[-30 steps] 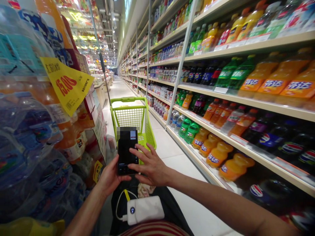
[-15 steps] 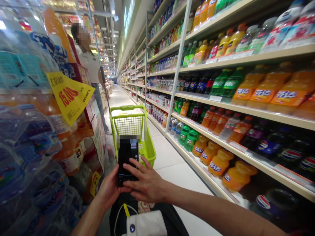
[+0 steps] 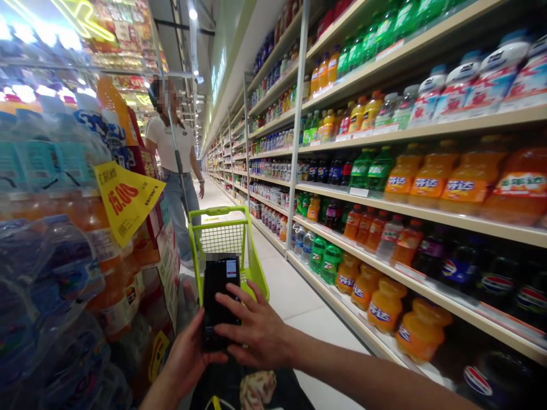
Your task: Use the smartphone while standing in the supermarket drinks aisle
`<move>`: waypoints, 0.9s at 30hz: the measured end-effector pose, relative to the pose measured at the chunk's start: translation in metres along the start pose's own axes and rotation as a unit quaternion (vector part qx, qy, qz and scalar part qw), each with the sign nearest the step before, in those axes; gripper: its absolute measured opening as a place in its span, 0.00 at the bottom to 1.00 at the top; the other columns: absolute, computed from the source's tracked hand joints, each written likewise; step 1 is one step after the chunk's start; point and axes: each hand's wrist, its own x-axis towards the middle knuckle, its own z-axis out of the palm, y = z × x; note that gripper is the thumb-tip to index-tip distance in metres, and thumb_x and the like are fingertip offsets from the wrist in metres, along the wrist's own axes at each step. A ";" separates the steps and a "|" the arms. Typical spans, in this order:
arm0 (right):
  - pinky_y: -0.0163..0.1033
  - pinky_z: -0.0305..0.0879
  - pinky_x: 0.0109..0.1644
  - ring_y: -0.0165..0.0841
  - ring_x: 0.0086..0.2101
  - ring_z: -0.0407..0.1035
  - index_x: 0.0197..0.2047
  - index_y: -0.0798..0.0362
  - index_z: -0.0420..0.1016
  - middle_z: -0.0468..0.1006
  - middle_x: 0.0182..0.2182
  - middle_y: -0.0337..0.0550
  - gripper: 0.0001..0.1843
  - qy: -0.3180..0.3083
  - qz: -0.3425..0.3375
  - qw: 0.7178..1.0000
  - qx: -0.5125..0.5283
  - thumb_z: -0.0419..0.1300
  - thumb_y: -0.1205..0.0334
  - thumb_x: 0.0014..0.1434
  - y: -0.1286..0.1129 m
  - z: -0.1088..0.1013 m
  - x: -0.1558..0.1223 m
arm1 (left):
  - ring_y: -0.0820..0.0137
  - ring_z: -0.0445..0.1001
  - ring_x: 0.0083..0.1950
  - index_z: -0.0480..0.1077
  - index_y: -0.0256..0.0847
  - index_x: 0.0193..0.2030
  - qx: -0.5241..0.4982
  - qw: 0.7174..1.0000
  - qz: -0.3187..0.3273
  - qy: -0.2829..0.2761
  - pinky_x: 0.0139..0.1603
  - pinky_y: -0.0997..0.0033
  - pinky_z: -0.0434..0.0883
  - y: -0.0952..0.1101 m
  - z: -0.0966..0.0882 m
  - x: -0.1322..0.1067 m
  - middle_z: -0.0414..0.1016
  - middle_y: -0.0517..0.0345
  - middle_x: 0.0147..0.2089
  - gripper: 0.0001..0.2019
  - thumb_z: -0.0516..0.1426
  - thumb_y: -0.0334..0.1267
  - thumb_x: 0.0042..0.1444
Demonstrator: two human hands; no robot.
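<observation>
Left hand [image 3: 188,356] low in view, wrapped around the lower edge of a black phone [image 3: 220,296], holding it upright with the screen toward the camera. Right hand [image 3: 256,333] just beside it, released, fingers spread, fingertips [image 3: 222,329] lying on the lower part of the phone. Directly beyond the phone: a green cart [image 3: 216,212] with its mesh basket facing away down the aisle. Left of the left hand, close: wrapped packs of bottles [image 3: 51,267] with a yellow price sign [image 3: 126,196] hanging off them. Right of the right hand: long shelves [image 3: 427,213] of drinks, with orange bottles [image 3: 384,304] on the lowest tier. Farther off, past the cart and to its left: a person [image 3: 171,148] in a white top and jeans, standing.
</observation>
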 end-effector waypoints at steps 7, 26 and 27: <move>0.56 0.36 0.60 0.43 0.61 0.40 0.50 0.48 0.66 0.54 0.60 0.52 0.18 0.115 0.080 0.987 -0.082 0.52 0.57 0.55 0.029 -0.029 0.024 | 0.62 0.77 0.32 0.65 0.31 0.48 0.005 1.000 0.000 -0.004 0.20 0.67 0.74 0.008 0.005 -0.001 0.78 0.46 0.37 0.14 0.50 0.37 0.57; 0.53 0.45 0.61 0.41 0.58 0.53 0.49 0.41 0.66 0.61 0.58 0.42 0.20 0.124 -0.004 0.987 -0.103 0.56 0.52 0.52 0.008 0.013 -0.012 | 0.63 0.75 0.28 0.64 0.36 0.52 -0.021 0.999 -0.016 0.022 0.18 0.68 0.71 0.030 0.018 -0.002 0.77 0.47 0.34 0.17 0.50 0.39 0.57; 0.50 0.46 0.62 0.38 0.55 0.58 0.47 0.40 0.67 0.68 0.53 0.40 0.17 0.226 -0.034 0.962 -0.153 0.56 0.53 0.53 0.016 0.025 -0.009 | 0.62 0.75 0.32 0.64 0.40 0.52 -0.031 0.999 -0.039 0.011 0.22 0.65 0.73 0.034 0.019 -0.001 0.76 0.48 0.38 0.17 0.52 0.42 0.56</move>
